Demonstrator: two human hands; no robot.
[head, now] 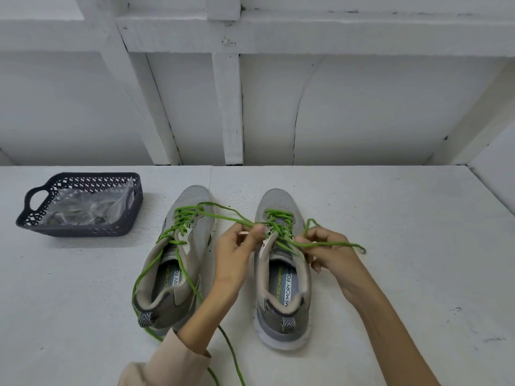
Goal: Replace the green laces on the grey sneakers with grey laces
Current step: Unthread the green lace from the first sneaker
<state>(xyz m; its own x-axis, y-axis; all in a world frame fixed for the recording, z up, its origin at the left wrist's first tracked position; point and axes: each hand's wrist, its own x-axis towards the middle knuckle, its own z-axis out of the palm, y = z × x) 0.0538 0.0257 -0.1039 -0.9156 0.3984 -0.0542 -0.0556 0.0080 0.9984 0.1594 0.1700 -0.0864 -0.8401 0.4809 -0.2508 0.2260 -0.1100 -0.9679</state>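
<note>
Two green laces [354, 244] stay threaded; work is on the right sneaker [278, 199], mid-table. Left hand [237, 246] pinches one strand, right hand [331, 249] curls round the other. Lace is probably light, limp and snag-prone: grip near the eyelets.

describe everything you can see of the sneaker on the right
The right sneaker is grey mesh with a white sole, a striped pull tab at the heel and an insole printed MEMORY FOAM. It stands upright on the white table, toe pointing away from the person. Its green lace is threaded through the eyelets near the toe but untied, with loose ends pulled out to both sides. The left hand pinches the lace near the tongue, and the right hand pinches it on the other side.
</note>
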